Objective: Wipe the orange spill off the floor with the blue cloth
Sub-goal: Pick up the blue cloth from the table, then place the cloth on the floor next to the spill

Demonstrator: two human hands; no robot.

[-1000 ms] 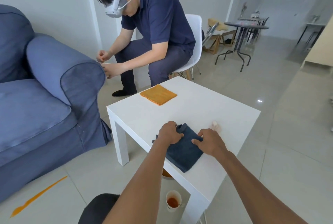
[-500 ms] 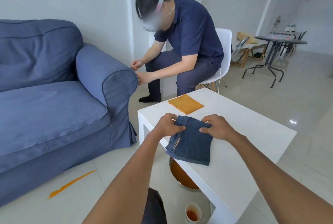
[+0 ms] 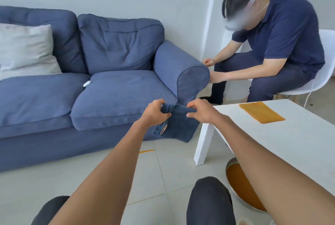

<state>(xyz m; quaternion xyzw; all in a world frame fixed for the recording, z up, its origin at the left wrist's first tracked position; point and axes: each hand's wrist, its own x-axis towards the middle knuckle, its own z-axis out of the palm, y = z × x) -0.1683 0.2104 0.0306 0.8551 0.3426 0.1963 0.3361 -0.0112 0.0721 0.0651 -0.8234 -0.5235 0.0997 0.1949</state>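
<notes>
The dark blue cloth hangs in the air in front of the sofa's arm, held by its top edge. My left hand pinches its left corner and my right hand pinches its right corner. On the pale tiled floor below and a little to the left lies a thin orange spill; only a short streak of it shows beside my left forearm, the rest is hidden.
A blue sofa fills the left. A white table with an orange cloth stands at the right. A metal bowl of orange liquid sits on the floor under it. A seated person is behind the table. My knees are at the bottom.
Both hands lifted the blue cloth off the table and carried it left, out over the floor by the sofa. My view turned left and down.
</notes>
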